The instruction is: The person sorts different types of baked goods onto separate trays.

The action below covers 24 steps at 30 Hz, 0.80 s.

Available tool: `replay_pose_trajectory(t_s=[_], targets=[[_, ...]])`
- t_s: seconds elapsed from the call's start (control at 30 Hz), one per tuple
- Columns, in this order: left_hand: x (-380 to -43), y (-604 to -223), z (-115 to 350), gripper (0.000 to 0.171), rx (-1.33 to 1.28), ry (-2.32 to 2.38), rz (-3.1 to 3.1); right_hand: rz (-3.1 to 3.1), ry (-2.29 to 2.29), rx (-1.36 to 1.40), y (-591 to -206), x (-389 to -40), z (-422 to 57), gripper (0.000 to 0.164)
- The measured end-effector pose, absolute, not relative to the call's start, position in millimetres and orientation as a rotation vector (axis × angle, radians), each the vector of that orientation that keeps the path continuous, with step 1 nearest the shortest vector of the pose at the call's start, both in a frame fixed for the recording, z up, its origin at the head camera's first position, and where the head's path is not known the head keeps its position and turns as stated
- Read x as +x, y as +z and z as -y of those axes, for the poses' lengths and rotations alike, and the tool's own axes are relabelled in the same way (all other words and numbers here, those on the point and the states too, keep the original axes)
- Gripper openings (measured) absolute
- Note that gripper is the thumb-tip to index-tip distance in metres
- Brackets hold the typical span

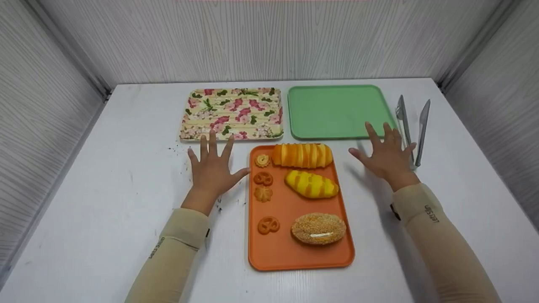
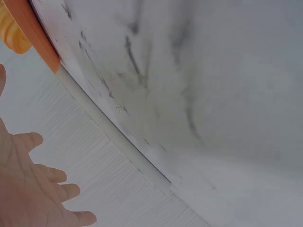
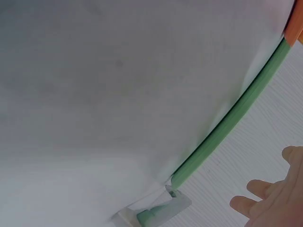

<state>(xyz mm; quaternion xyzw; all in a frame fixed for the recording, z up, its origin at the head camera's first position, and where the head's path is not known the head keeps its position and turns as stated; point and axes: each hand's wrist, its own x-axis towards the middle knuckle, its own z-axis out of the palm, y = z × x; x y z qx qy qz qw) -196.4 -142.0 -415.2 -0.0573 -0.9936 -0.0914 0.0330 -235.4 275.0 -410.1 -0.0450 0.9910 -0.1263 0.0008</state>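
Note:
My left hand (image 1: 212, 174), fingers straight and spread, is held over the table left of an orange tray (image 1: 290, 256). Its thumb tip overlaps the tray's left edge in the head view. On the right, my right hand (image 1: 388, 158) also has spread fingers and holds nothing. Its fingertips overlap the near right corner of a green tray (image 1: 337, 111), and metal tongs (image 1: 423, 126) lie just beyond it. On the orange tray lie a sliced loaf (image 1: 302, 155), a yellow striped bread (image 1: 311, 184) and a seeded bun (image 1: 318, 229).
Two pretzel cookies (image 1: 268, 225), a round cookie (image 1: 262, 160) and a leaf-shaped cookie (image 1: 263, 194) line the orange tray's left side. A floral tray (image 1: 231, 113) sits at the back left. Pale wood-grain panels (image 1: 269, 42) enclose the white table (image 1: 105, 189). Dark specks mark the tabletop.

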Motion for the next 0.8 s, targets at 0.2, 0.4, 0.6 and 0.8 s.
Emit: replay_pose_trajectory(t_s=[0.2,0.4,0.6,0.8], targets=[[-194,-415,139,0.097,-0.216,-0.241,3.076,-3.096,-0.419,-0.101,-407,-239,-284,0.093],[-190,-415,135,0.096,-0.26,-0.187,3.082,-3.108,-0.389,-0.07,-406,-245,-292,0.095],[-185,-417,132,0.094,-0.303,-0.196,3.098,-3.08,-0.394,-0.039,-406,-248,-303,0.098],[-178,-418,131,0.093,-0.35,-0.177,3.12,-3.06,-0.362,-0.007,-406,-254,-313,0.1]])
